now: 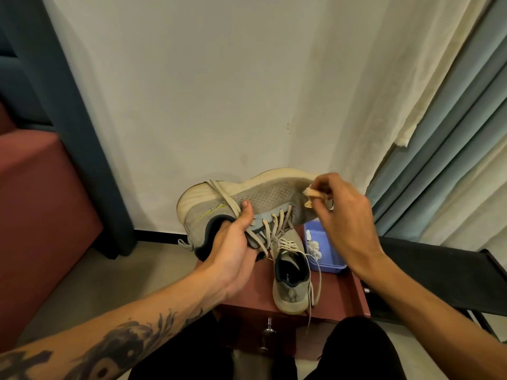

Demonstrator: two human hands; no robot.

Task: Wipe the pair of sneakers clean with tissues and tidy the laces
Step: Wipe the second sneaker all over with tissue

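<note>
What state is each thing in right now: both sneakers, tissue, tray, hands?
Grey mesh sneaker in the air: tipped sideways, laces loose, gripped by left hand.
Grey sneaker on red-brown cabinet: upright, laces untied.
Crumpled tissue: pinched by right hand against held sneaker's toe.
Blue plastic tray: holds white wads.

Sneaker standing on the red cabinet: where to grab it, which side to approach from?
Grip the sneaker at its heel collar, thumb inside the opening, coming from above on the near side. It stands on its sole, heel toward the person, opening up. Loose laces trail down its right side by the blue tray, so probably avoid that side.
</note>
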